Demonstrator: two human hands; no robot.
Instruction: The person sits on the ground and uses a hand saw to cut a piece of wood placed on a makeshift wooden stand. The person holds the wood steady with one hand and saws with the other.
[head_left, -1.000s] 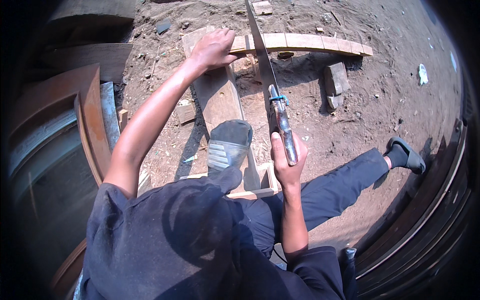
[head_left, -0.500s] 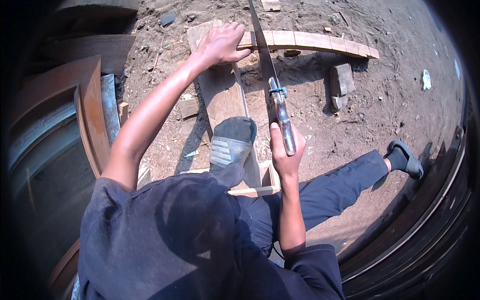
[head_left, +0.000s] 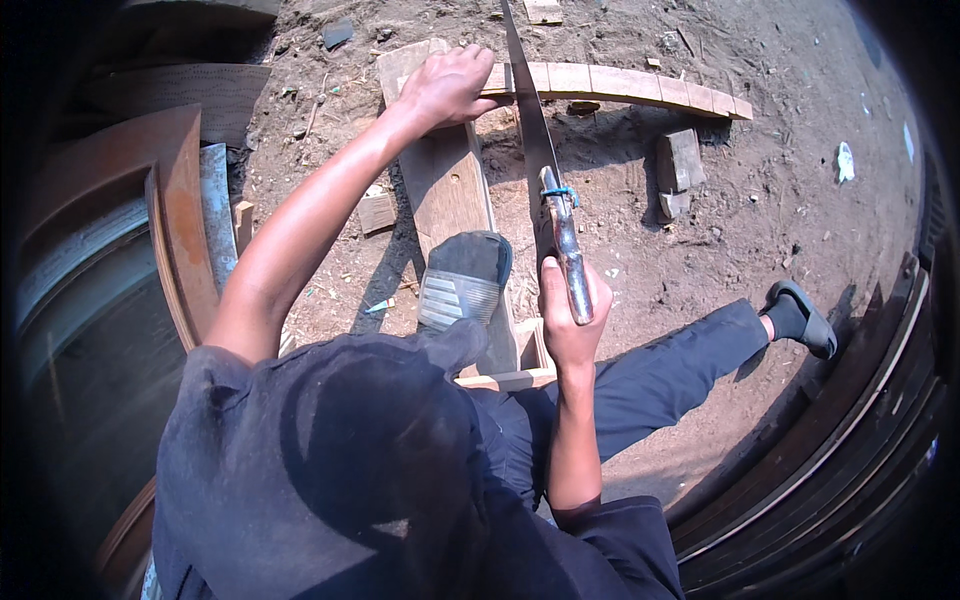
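Observation:
My right hand (head_left: pixel 576 318) is wrapped round the handle of a handsaw (head_left: pixel 534 130), which has blue cord tied near the base of its blade. The long blade points away from me and crosses a curved wooden piece (head_left: pixel 630 83) just right of my left hand. Closed over the left end of that curved piece, my left hand (head_left: pixel 452 88) presses it onto a wooden plank (head_left: pixel 448 190). Several dark cross lines run over the curved piece, and its right end sticks out past the plank. My sandalled foot (head_left: pixel 463 280) rests on the plank's near part.
A wooden block (head_left: pixel 680 160) lies on the dirt beneath the overhanging end. Another small block (head_left: pixel 377 213) sits left of the plank. A brown wooden frame (head_left: pixel 180 220) leans at the left. My other leg (head_left: pixel 680 365) stretches right, towards dark long boards (head_left: pixel 820 450).
The handsaw and my right hand have drawn back slightly towards me. My left hand keeps its hold on the curved wooden piece.

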